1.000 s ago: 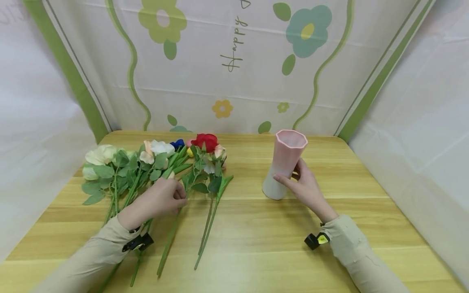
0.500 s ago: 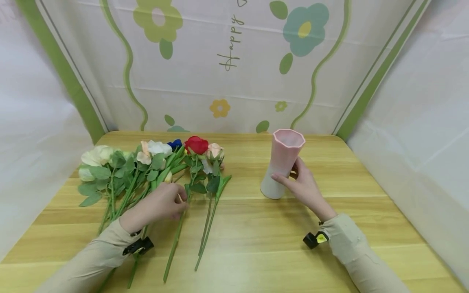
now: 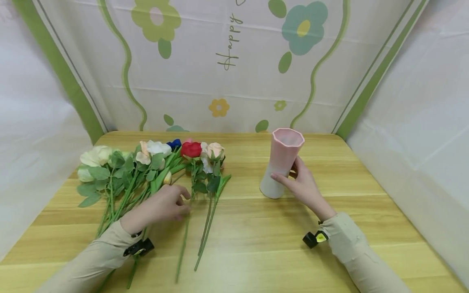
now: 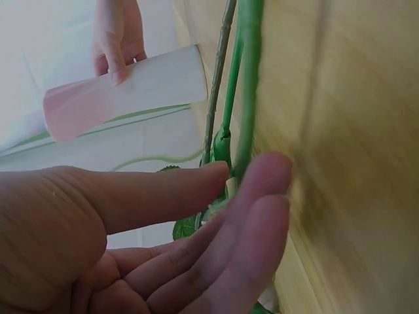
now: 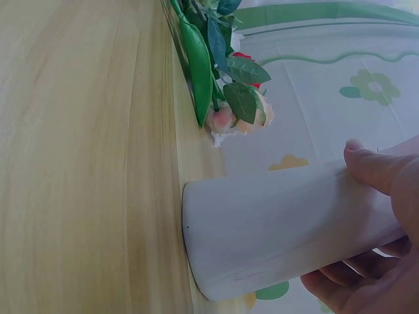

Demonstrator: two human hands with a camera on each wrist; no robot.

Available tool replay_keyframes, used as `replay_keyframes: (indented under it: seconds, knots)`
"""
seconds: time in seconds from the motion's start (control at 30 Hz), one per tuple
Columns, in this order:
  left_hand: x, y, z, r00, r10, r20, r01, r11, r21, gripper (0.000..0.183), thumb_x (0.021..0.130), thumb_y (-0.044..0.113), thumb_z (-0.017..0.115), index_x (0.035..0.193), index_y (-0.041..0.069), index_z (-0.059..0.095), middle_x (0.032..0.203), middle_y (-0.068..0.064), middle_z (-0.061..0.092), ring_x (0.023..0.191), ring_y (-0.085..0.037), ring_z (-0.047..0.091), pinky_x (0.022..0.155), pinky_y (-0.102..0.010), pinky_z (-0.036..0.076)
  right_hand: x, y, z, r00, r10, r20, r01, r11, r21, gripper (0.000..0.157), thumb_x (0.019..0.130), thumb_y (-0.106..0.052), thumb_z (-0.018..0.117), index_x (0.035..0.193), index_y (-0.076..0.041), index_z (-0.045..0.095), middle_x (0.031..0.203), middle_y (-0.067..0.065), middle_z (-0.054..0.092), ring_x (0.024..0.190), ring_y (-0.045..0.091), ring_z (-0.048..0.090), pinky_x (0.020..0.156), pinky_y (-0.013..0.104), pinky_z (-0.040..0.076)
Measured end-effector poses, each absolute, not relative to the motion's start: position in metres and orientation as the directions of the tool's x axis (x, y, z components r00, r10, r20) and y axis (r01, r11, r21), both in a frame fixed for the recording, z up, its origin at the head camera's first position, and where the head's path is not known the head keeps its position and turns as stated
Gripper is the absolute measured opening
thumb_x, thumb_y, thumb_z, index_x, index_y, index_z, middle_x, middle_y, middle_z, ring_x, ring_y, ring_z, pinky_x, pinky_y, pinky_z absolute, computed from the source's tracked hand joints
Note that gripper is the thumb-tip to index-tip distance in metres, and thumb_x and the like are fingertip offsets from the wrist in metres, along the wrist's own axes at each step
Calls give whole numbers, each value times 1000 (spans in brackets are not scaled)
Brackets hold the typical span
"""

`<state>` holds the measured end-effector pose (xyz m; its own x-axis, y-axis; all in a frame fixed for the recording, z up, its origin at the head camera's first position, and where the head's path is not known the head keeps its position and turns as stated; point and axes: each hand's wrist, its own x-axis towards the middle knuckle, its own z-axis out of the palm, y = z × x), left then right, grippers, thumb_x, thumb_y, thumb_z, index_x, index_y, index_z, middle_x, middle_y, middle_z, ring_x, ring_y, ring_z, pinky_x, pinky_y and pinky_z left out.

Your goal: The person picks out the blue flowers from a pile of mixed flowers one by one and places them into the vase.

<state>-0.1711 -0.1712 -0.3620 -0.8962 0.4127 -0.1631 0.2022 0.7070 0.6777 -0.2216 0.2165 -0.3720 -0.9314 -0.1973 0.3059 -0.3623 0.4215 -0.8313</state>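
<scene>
My right hand (image 3: 305, 187) holds the pink-to-white vase (image 3: 280, 167) around its middle, thumb in front. The vase stands upright on the table, its mouth facing up. My left hand (image 3: 165, 207) is over the flower stems on the left, thumb and fingers parted. In the left wrist view, a blurred green stem (image 4: 250, 85) runs close by its fingertips. That stem leads up to a red rose (image 3: 191, 149). Just right of it lie a pale peach rose (image 3: 215, 150) and its leafy stems.
Several more flowers lie in a bunch at the left, with cream blooms (image 3: 96, 156), a white bloom (image 3: 160, 147) and a blue bloom (image 3: 174, 144). A printed curtain (image 3: 249, 81) hangs behind the wooden table (image 3: 256, 248).
The red rose has shifted left and lower, while its stem's lower end has swung right. My left fingers have parted from the stem. The right hand keeps holding the vase in place.
</scene>
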Motion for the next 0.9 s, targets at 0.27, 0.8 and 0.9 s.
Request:
replay_keyframes:
  seconds: [0.27,0.8,0.9]
  knots:
    - [-171,-171,-363,-883,450,-135,250,694,675,34,93,8,67,118,-13,57,81,-6,70,63,-12,66,61,-31,54,-221,215,-372,-932,-195,307,-362,430,-827,70,87,-31,77,142,-6,40,131,13,53,118,28,53,98,51,42]
    - [-176,-221,-320,-926,372,66,361,817,450,18,98,19,61,100,5,73,79,1,66,62,-10,57,59,-35,50,-221,216,-373,-928,-209,310,-372,448,-813,70,89,-27,76,143,-4,38,132,15,52,117,30,53,97,50,44]
    - [-175,-242,-311,-947,309,92,320,867,383,24,99,18,59,80,9,68,62,5,54,50,-10,45,52,-34,42,-222,215,-372,-925,-209,318,-380,445,-811,70,89,-27,77,143,-4,38,131,15,52,117,31,53,96,51,44]
